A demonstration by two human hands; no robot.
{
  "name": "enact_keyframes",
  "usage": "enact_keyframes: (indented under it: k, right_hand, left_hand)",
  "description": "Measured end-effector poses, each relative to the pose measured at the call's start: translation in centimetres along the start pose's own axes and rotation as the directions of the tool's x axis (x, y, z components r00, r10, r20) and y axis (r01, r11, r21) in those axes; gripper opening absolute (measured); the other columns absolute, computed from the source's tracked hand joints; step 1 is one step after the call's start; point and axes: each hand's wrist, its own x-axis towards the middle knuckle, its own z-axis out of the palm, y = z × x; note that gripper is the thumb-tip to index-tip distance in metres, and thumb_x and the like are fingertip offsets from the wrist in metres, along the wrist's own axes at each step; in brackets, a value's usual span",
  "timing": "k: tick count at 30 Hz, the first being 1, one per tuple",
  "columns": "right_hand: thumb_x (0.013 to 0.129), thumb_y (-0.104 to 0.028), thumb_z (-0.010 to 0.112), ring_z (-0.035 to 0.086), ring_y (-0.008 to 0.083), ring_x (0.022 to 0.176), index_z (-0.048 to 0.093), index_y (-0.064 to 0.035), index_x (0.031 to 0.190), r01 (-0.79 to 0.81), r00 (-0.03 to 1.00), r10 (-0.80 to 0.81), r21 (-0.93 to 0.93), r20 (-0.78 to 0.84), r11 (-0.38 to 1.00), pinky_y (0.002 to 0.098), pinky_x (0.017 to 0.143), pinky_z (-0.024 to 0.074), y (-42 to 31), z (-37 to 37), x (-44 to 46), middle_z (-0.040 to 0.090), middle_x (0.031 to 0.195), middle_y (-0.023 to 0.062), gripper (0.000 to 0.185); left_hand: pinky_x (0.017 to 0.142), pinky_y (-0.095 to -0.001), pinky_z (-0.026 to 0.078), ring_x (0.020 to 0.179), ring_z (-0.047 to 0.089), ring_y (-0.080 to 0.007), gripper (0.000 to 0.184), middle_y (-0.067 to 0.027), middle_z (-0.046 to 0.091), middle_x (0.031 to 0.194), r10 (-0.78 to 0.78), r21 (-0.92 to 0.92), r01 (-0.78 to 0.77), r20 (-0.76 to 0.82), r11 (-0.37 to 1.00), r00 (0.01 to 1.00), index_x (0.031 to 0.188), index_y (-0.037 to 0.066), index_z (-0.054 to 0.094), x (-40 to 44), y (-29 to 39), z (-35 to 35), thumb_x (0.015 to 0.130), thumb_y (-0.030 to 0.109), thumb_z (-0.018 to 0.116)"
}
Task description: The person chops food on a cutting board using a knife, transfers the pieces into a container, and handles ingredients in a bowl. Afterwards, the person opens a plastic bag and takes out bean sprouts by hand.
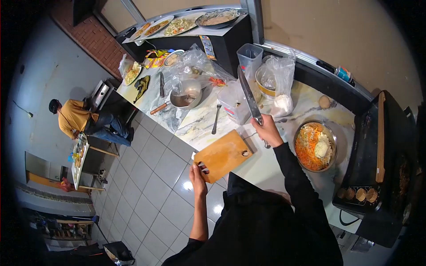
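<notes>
My left hand [198,179] grips the near left end of a wooden cutting board [224,153], which overlaps the table edge. A few dark red-and-white pieces [203,168] lie on the board beside my left fingers. One small piece [245,153] rests near its right corner. Closed around the handle of a large kitchen knife [250,95], my right hand [267,129] holds it just beyond the board, the blade pointing away from me. To the right of my right forearm stands a metal bowl [336,146] with shredded orange and pale vegetables and a creamy white dollop [321,149].
A fork [216,117], a saucepan [188,103] and a clear plastic container [233,106] stand beyond the board. A black oven [372,164] is at the right. Filled plates [181,26] line the raised shelf. Another person [75,116] works at far left.
</notes>
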Motion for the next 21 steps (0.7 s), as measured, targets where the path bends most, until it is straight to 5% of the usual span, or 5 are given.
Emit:
enact_keyframes:
  k: [12,15,17,19,21]
  right_hand:
    - [0.090,-0.017,0.064,0.050,0.0127,0.067,0.057,0.0032,0.092,-0.248,0.966,0.257,-0.246,0.005,0.937,0.0328,0.062,0.0419,-0.9,-11.3,-19.8,0.055,0.071,0.0070,0.021]
    - [0.091,-0.016,0.064,0.048,0.0083,0.057,0.057,0.0012,0.097,-0.167,0.982,0.141,-0.245,-0.122,0.955,0.0278,0.051,0.0403,-0.2,-12.8,-22.6,0.053,0.067,0.0026,0.019]
    - [0.091,-0.014,0.063,0.050,0.0095,0.067,0.058,0.0038,0.109,-0.243,0.953,0.195,-0.202,-0.232,0.949,0.0299,0.061,0.0433,-0.6,-14.1,-24.0,0.060,0.076,0.0070,0.025]
    - [0.092,-0.013,0.062,0.049,0.0083,0.066,0.058,0.0032,0.107,-0.295,0.922,0.252,-0.109,-0.295,0.949,0.0288,0.060,0.0425,-2.1,-15.2,-24.8,0.059,0.075,0.0055,0.023]
    - [0.093,-0.012,0.061,0.046,0.0057,0.063,0.057,0.0005,0.096,-0.321,0.876,0.290,-0.017,-0.386,0.947,0.0272,0.056,0.0403,-1.5,-16.1,-25.5,0.054,0.070,0.0009,0.014]
  left_hand:
    - [0.072,-0.0279,0.050,0.082,0.060,-0.0140,0.041,-0.0100,0.062,0.100,-0.191,0.082,0.173,0.419,0.982,0.888,0.126,0.000,0.049,-1.7,-2.7,9.5,0.101,0.033,0.052]
    - [0.076,-0.0309,0.050,0.085,0.062,-0.0172,0.037,-0.0136,0.064,0.094,0.190,0.427,-0.424,0.490,0.799,0.851,0.124,-0.003,0.052,-0.2,-3.4,10.5,0.098,0.023,0.058]
    - [0.081,-0.0351,0.050,0.092,0.062,-0.0235,0.040,-0.0170,0.064,0.101,0.051,0.512,-0.308,0.455,0.802,0.889,0.124,-0.003,0.053,0.6,-2.5,11.4,0.095,0.023,0.061]
    - [0.083,-0.0365,0.052,0.096,0.063,-0.0265,0.042,-0.0197,0.062,0.109,0.406,0.626,-0.694,0.565,0.356,0.718,0.126,-0.003,0.052,1.2,-1.2,12.9,0.093,0.021,0.064]
    - [0.088,-0.0389,0.048,0.101,0.061,-0.0278,0.036,-0.0191,0.063,0.108,0.267,0.526,-0.591,0.566,0.612,0.780,0.123,-0.001,0.055,1.7,0.7,14.8,0.093,0.018,0.063]
